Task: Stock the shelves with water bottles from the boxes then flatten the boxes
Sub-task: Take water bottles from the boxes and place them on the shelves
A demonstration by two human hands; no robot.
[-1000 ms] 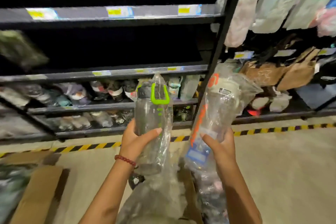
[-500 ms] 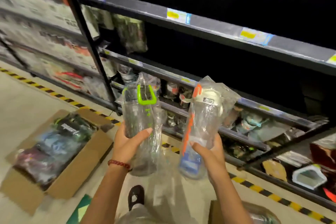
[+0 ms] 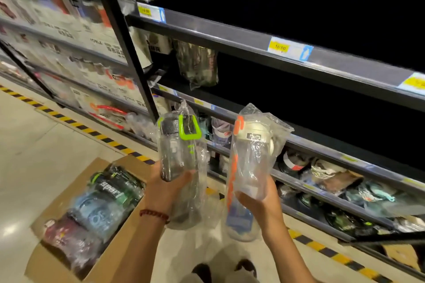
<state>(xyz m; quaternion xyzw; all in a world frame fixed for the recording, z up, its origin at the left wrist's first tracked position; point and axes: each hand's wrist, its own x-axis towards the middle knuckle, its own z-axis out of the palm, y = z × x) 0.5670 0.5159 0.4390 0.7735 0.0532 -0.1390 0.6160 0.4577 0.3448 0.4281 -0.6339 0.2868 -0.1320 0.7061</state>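
- Left hand [image 3: 166,193]: fingers and thumb curl round the lower body of a clear bottle with a green carry loop [image 3: 178,156]. The bottle stands roughly upright inside a loose transparent bag.
- Right hand [image 3: 259,202]: fingers and thumb wrap the lower half of a clear bottle with an orange strap [image 3: 249,161] and a white lid. This bottle is also bagged and tilts slightly to the right.
- Both bottles are held side by side, apart, in front of the shelf unit [image 3: 253,46] and above the floor.
- Cardboard box [image 3: 115,253]: open, on the floor at lower left, just beside the striped floor tape [image 3: 76,125]. It contains further bagged bottles [image 3: 96,209] lying on their sides.
- Lower shelves at right hold assorted bagged goods; detail is blurred.
- Yellow price tags [image 3: 279,47] sit on the shelf edges.
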